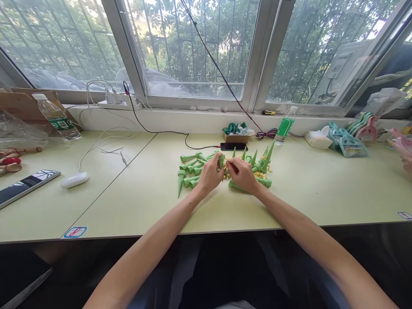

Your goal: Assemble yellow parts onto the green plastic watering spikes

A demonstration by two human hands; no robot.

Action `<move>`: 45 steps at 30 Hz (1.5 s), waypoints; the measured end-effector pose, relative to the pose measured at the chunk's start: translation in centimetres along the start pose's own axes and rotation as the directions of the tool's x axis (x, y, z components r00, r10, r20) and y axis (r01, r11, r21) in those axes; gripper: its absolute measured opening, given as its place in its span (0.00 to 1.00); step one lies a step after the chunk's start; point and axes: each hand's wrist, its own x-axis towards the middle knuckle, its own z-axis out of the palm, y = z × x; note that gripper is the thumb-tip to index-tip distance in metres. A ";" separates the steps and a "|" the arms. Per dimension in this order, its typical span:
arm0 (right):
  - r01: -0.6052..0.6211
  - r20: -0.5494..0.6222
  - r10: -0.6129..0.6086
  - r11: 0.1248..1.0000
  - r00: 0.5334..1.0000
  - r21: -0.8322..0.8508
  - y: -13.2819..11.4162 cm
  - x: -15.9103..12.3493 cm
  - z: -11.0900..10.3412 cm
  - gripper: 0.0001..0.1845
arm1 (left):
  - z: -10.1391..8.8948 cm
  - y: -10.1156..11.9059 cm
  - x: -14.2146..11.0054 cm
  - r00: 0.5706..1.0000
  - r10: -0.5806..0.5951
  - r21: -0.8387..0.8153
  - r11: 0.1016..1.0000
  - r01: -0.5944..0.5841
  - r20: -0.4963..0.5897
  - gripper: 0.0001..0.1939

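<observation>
My left hand (210, 174) is closed round a green plastic watering spike (221, 159), held upright over the table. Right beside it, my right hand (241, 172) pinches at a small yellow plastic piece (225, 164) against the spike; the fingers partly cover it. To the left of my hands lies a pile of green spikes (193, 168), mostly on their sides. One loose spike (180, 183) points toward the front edge. On the right, several spikes (266, 161) stand or lean with their tips up, among small yellow pieces (260, 175).
Behind the spikes lie a black phone (234, 146) on a cable and a small cardboard box (236, 138). Water bottles (285, 125) stand by the window. A white mouse (74, 180) and a tablet-like device (27, 186) are at left, tissues (318, 138) and plastic clips (349, 139) at right.
</observation>
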 end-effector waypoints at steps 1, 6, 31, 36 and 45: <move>0.000 0.001 0.000 1.000 1.000 -0.001 0.0 0.0 0.0 0.10 | 0.0 0.0 0.0 1.000 0.006 -0.003 1.000 -0.006 0.000 0.17; 0.005 0.001 -0.005 1.000 1.000 -0.004 -0.1 0.1 0.0 0.10 | -0.1 0.0 0.0 1.000 0.010 -0.009 1.000 -0.010 0.010 0.16; 0.056 0.028 -0.053 0.994 0.998 -0.089 0.3 0.1 -0.2 0.11 | 0.1 -0.1 -0.2 0.998 -0.026 0.001 1.000 0.026 0.055 0.11; 0.094 0.024 -0.092 0.987 0.995 -0.132 0.3 0.0 -0.1 0.11 | 0.0 0.0 -0.1 0.998 -0.036 0.018 0.999 0.035 0.050 0.10; 0.064 0.018 -0.062 0.988 0.998 -0.137 0.5 0.0 -0.1 0.13 | -0.1 0.1 -0.1 0.998 -0.037 0.010 0.999 0.036 0.060 0.07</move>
